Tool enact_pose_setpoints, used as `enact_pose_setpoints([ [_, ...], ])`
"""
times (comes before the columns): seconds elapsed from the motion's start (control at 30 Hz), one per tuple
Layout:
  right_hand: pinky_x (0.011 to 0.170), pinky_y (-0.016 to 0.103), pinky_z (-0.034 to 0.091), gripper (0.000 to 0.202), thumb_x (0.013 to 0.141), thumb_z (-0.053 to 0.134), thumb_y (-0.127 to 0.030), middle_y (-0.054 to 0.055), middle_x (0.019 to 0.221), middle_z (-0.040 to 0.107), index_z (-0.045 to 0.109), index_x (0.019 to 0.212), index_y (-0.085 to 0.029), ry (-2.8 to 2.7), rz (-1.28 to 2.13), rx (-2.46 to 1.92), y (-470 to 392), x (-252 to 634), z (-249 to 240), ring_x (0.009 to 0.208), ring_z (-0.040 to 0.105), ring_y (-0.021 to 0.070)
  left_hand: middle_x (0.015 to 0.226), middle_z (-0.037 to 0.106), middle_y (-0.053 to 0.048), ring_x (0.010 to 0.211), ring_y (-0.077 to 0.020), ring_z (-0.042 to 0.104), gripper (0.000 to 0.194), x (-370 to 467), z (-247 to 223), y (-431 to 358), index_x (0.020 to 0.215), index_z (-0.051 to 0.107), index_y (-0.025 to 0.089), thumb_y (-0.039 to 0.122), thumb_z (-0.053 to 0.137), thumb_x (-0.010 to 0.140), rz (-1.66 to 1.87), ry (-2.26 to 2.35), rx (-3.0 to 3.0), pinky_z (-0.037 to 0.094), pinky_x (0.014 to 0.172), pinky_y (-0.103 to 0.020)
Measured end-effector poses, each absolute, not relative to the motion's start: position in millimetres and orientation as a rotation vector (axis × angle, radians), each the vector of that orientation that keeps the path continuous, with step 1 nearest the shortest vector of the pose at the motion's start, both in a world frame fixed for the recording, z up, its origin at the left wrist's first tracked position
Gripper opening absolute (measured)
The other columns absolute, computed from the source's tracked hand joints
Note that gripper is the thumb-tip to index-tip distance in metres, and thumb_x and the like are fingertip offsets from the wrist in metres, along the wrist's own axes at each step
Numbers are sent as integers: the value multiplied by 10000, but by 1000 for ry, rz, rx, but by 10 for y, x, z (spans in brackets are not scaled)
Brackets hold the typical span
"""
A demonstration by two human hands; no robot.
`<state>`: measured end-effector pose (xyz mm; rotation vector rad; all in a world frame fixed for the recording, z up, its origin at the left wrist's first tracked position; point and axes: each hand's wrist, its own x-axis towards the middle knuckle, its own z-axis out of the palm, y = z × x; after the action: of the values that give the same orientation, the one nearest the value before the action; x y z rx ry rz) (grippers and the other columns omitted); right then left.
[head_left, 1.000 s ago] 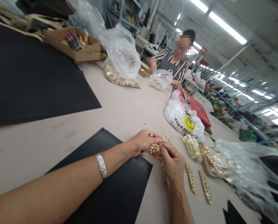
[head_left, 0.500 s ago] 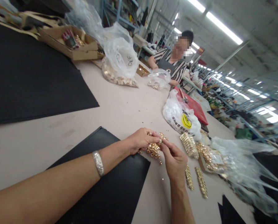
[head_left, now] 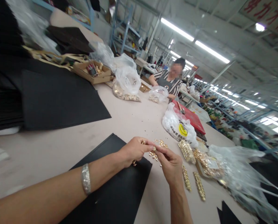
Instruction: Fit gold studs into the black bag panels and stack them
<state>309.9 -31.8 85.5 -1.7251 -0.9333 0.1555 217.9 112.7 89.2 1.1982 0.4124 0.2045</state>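
Observation:
My left hand (head_left: 134, 150), with a silver bracelet (head_left: 85, 179) at its wrist, is closed, its thumb and fingertips meeting those of my right hand (head_left: 171, 162). Between the two sets of fingertips is a small gold metal piece (head_left: 154, 148), pinched from both sides; its exact kind is too small to tell. Loose gold metal pieces (head_left: 162, 143) lie on the table just beyond and below the fingers. More gold bits (head_left: 134, 162) show under my left palm, partly hidden. Beneath my left forearm lies a stack of black sheets (head_left: 129, 193).
Right of my hands are rows of gold pieces (head_left: 199, 186), a bubbly gold pack (head_left: 187, 151) and a clear plastic bag (head_left: 241, 161). Farther off are a white bag (head_left: 176, 121), a red board (head_left: 192, 119), a cardboard box (head_left: 92, 74) and a person (head_left: 168, 79). Black sheets (head_left: 64, 99) cover the left.
The camera view has shifted, showing more on the left. My joined hands have moved slightly left of the loose pieces, fingertips still together on the small gold piece.

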Motion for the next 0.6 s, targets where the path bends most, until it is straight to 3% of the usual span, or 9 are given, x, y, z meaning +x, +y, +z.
enact_pose_setpoints([
  [0.17,739,340,550,174,836,709,-334,49,884,777,800,938,-226,-1023,164,-1755,-263,2747,966,774,696,209,532,552,41,328,-9,193,206,1680,1004,1105,883,748,119,270,760,743,192,447,1128,83,369,-216],
  [0.37,768,354,558,201,830,718,-360,59,912,779,793,954,-220,-1007,221,-1738,-255,2205,1038,808,710,221,571,585,41,329,-3,234,122,1117,1059,1039,827,700,127,213,744,753,241,480,1000,88,366,-203],
  [0.53,857,381,564,221,836,718,-374,71,995,774,782,981,-220,-973,277,-1662,-133,1677,1101,912,715,238,446,419,103,324,-15,229,155,633,1083,1124,825,676,131,196,773,722,211,430,807,96,366,-181],
  [0.6,873,381,563,249,840,711,-385,75,1026,766,770,1013,-216,-955,292,-1646,-83,1479,1105,937,709,235,476,436,100,333,-8,222,152,461,1082,1172,817,651,140,184,765,727,219,410,704,112,369,-165],
])
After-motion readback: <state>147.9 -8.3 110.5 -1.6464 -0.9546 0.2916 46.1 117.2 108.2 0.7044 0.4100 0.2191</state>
